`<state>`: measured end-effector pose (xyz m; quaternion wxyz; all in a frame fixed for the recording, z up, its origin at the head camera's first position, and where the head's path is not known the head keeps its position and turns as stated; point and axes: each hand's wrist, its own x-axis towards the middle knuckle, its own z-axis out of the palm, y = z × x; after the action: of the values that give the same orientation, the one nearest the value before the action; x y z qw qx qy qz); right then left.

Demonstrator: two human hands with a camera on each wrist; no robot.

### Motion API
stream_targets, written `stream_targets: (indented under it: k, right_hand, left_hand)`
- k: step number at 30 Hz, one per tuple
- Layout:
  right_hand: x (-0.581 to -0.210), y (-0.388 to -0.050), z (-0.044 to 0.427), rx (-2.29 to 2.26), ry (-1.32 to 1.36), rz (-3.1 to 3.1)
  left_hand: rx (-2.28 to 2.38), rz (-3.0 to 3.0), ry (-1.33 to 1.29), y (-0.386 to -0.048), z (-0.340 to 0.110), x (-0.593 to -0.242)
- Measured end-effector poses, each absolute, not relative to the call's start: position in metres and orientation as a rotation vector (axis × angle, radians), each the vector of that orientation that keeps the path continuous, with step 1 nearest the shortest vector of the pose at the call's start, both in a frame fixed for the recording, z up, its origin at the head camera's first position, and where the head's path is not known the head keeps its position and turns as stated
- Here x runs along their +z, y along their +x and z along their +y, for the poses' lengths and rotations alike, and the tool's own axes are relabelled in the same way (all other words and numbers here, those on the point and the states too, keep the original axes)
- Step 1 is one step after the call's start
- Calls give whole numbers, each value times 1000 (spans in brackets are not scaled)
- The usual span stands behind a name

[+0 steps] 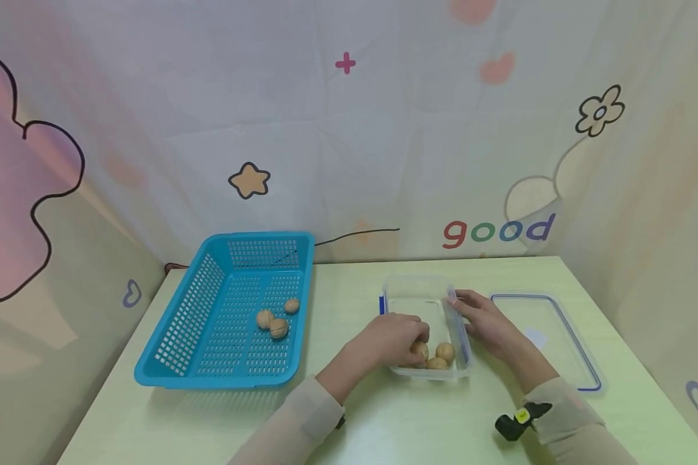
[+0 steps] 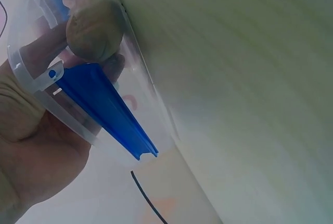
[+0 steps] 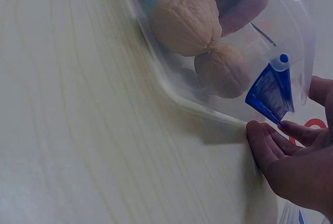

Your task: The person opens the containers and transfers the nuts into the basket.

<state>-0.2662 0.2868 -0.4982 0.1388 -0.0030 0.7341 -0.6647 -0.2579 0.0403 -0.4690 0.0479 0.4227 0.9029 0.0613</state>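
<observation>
A clear plastic food container (image 1: 424,372) with blue side clips stands on the table, its top uncovered. My left hand (image 1: 391,339) reaches down into it, fingers bent round a walnut (image 2: 95,28) near the front left. Two more walnuts, one nearer the front wall (image 1: 437,363) and one to the right (image 1: 445,352), lie beside it on the container's floor. My right hand (image 1: 491,326) holds the container's right wall, thumb at the rim and fingers outside. In the right wrist view, its fingertips (image 3: 256,133) touch the container's lower edge by a blue clip (image 3: 273,89).
A blue perforated basket (image 1: 174,381) sits on the left of the table (image 1: 372,445), with three walnuts (image 1: 278,328) inside. A clear lid (image 1: 593,381) with a blue seal lies flat at the right. A printed curtain (image 1: 384,161) hangs behind the table.
</observation>
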Motion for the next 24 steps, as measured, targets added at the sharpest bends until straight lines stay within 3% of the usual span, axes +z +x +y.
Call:
stream_targets:
  k: [24]
  right_hand:
    - [-497,-266,285,-1911,-23,2142]
  left_hand:
    - [430,2707,1305,-259,34,-468]
